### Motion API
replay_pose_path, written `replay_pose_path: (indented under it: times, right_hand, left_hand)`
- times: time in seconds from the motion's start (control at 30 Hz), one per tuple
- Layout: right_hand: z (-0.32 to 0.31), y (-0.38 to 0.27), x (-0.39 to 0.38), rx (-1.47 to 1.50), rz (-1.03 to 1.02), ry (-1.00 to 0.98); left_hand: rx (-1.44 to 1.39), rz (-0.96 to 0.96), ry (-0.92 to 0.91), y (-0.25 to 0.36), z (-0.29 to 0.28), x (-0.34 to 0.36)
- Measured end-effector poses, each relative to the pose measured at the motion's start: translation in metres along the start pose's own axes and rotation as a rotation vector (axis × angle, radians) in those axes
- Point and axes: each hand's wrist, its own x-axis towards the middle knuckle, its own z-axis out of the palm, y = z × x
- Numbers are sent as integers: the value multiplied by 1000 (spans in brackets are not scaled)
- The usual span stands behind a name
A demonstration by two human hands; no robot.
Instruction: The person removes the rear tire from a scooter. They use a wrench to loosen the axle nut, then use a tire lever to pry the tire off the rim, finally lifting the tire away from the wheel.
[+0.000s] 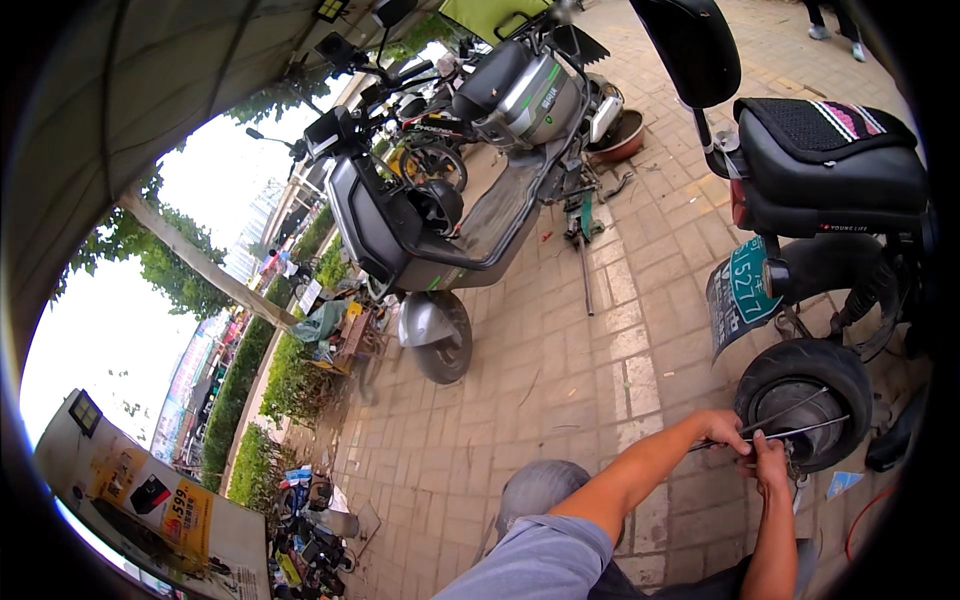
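Note:
At the lower right, a small black-tyred wheel (854,395) with a metal hub (800,415) belongs to an electric scooter (830,190). My left hand (722,428) is closed beside the tyre's near-left edge. Just right of it and slightly lower, my right hand (768,460) is also closed, its fingers almost touching the left ones. Two thin metal rods (800,432) run from my hands across the hub face. One slants up towards the tyre and the other lies nearly level. Which hand grips which rod is partly hidden by the fingers.
A grey scooter (400,225) stands ahead on brick paving (520,400). Behind it is a reddish basin (622,135), with a green tool with a long bar (586,240) on the ground. Assorted parts (310,530) pile up at lower left. A blue-white packet (843,484) lies near the wheel.

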Motion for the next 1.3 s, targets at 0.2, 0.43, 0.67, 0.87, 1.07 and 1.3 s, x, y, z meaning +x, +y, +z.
replay_pose_path:
  times: [0.2, 0.43, 0.67, 0.87, 1.07, 1.3]
  right_hand:
    - [0, 0, 12, -59, -45, -14]
    - [17, -26, 1, 64, 152, -118]
    - [24, 15, 39, 109, 1, 222]
    - [17, 7, 25, 117, 13, 218]
    - [27, 14, 20, 25, -20, 179]
    - [35, -5, -21, -61, -47, 208]
  left_hand:
    - [85, 223, 304, 6, 26, -7]
    - [316, 411, 700, -31, 48, 17]
    - [260, 367, 308, -4, 4, 6]
    - [685, 506, 692, 15, -17, -15]
    - [771, 536, 619, 7, -43, -7]
    - [596, 659, 428, 20, -97, -2]
